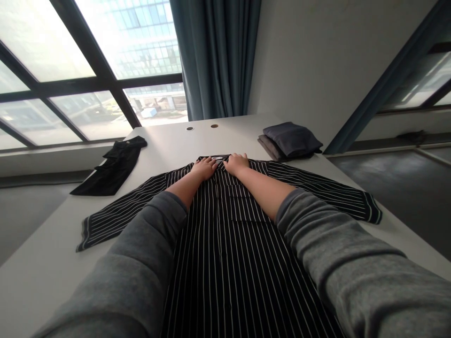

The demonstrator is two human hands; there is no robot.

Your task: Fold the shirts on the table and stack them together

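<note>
striped shirt (221,253): it lies flat on the white table (165,141), in the middle of the frame, and goes out of view at the bottom edge.
sleeves (327,192): both are spread wide, one to the left of the frame, one to the right; this spreading i judge as done.
collar (219,160): it is near the centre of the frame, under my fingers; i think this part is not yet finished.
left hand (205,167): rests on one side of the collar.
right hand (236,163): rests on the other side, just beside the left one but apart; if my fingers pinch the cloth, i cannot tell.
folding: none is visible on this shirt, so i judge any folding is left.
folded stack (292,139): sits right of centre, toward the top, already neat.
black garment (118,166): lies at left, loose, seemingly not arranged.
</note>
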